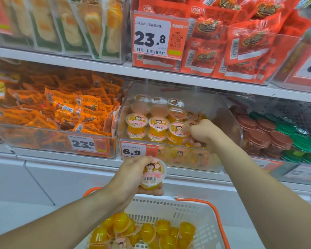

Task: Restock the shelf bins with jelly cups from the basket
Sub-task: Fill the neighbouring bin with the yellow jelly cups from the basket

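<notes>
A clear shelf bin (228, 112) on the middle shelf holds several yellow jelly cups (136, 123) with cartoon lids, stacked in rows. My right hand (203, 132) is inside the bin, its fingers pinching a jelly cup (178, 131) at the right end of the front row. Below the bin's 6.9 price tag (133, 150), my left hand (133, 175) grips another jelly cup (153, 174), lid facing me. The white basket (196, 211) with orange handles sits at the bottom, holding several more yellow jelly cups (147, 232).
An orange-snack bin (52, 112) stands to the left, and a bin of brown and green lidded cups (276, 133) to the right. Above, the upper shelf (115, 69) carries red and pale packets. A white cabinet front (43, 180) runs below the shelves.
</notes>
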A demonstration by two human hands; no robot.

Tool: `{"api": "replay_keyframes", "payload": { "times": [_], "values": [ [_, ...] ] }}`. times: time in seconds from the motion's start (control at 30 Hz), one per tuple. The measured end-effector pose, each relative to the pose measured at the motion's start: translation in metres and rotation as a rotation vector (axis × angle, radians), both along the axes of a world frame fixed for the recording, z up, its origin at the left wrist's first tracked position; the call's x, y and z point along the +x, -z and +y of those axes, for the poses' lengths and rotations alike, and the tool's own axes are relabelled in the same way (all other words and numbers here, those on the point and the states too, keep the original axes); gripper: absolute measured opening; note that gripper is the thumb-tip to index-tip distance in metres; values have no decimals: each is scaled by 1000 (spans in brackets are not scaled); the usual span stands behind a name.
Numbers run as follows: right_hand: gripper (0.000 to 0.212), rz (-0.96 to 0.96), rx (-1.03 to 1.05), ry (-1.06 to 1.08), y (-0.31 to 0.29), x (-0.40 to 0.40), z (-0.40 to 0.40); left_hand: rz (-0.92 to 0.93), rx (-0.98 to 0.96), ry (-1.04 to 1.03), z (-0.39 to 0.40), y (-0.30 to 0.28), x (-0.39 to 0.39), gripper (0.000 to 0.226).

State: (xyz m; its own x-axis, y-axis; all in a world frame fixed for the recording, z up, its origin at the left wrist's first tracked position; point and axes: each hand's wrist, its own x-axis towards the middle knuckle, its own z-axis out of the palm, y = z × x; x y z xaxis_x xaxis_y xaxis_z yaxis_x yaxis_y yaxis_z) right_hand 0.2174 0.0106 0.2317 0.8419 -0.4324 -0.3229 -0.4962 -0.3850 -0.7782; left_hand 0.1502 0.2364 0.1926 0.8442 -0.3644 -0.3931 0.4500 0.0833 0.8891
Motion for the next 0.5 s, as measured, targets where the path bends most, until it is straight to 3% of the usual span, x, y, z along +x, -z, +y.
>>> {"api": "replay_keyframes", "payload": {
  "times": [0.13,0.33,0.5],
  "values": [
    [28,65,-225,-84,-8,-4,-9,4,-5,-2,0,3,1,32],
    [12,-8,38,-3,4,4,-4,41,-85,-28,2,5,5,31],
    [13,-68,70,50,7,6,0,34,-133,-56,1,6,6,26]
  ]
}}
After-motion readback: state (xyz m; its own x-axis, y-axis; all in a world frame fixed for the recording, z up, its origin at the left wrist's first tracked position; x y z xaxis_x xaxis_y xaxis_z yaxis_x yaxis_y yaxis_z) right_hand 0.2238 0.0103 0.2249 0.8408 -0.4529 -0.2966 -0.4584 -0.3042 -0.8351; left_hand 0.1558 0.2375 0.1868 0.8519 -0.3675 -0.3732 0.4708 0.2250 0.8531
